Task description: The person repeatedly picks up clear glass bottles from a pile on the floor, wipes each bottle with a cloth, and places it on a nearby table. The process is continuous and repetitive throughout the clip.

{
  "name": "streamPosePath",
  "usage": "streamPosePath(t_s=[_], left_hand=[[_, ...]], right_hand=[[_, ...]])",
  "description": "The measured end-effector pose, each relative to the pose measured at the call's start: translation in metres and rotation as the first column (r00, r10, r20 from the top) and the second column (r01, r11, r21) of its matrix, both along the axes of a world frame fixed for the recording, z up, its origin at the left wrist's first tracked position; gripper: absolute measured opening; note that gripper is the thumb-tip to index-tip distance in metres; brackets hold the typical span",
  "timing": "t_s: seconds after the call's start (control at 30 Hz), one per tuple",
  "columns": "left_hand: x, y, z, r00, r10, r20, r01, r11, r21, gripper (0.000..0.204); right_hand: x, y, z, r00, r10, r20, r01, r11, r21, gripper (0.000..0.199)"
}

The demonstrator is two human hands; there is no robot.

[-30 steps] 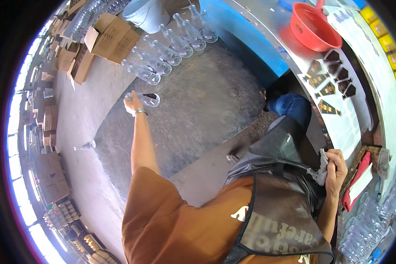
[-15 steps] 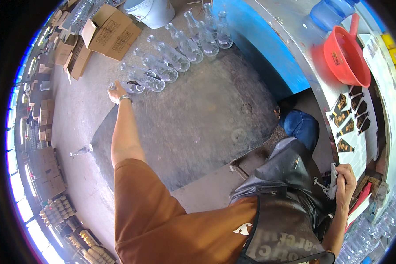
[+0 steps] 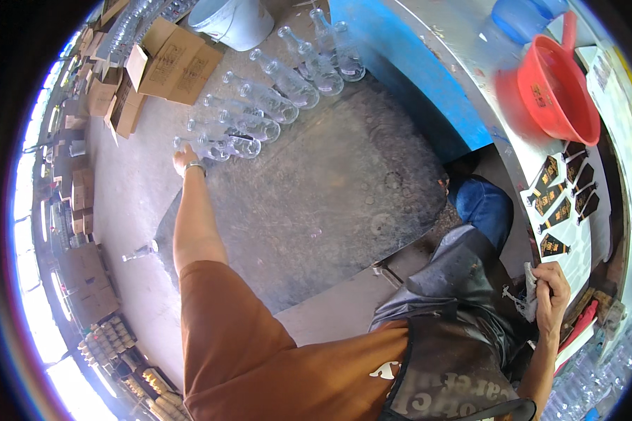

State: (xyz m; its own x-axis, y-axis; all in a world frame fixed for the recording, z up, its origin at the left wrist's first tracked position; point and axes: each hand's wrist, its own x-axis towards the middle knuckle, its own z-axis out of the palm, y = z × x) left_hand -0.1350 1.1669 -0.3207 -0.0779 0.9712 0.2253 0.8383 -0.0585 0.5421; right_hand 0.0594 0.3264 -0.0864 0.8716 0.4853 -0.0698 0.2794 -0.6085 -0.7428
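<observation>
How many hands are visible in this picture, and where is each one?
2. The left hand is at the neck of a clear bottle, at upper left; the right hand grips a gray cloth, at lower right. No other hand shows.

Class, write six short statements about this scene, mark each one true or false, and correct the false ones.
1. The left hand touches a clear bottle. True.
2. The right hand also touches a bottle. False: it holds a grey cloth.
3. The red basin rests on the counter. True.
4. The black labels lie inside the red basin. False: they lie outside it, nearer the person.
5. A lone bottle is set apart from the row of bottles. True.
6. The cardboard box nearest the row is closed. False: its flaps are open.
</observation>
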Motion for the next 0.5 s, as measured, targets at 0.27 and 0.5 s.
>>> streamPosePath(t_s=[0.27, 0.5], left_hand=[[-0.019, -0.022, -0.004, 0.999, -0.028, -0.026, 0.026, 0.998, -0.061, 0.058], [0.002, -0.052, 0.054, 0.887, -0.164, -0.431, 0.238, 0.964, 0.122, 0.041]], right_hand=[[-0.019, -0.032, 0.011, 0.998, -0.056, 0.035, 0.052, 0.993, 0.101, 0.026], [-0.060, -0.081, 0.022, 0.990, -0.132, 0.060, 0.111, 0.956, 0.272, 0.028]])
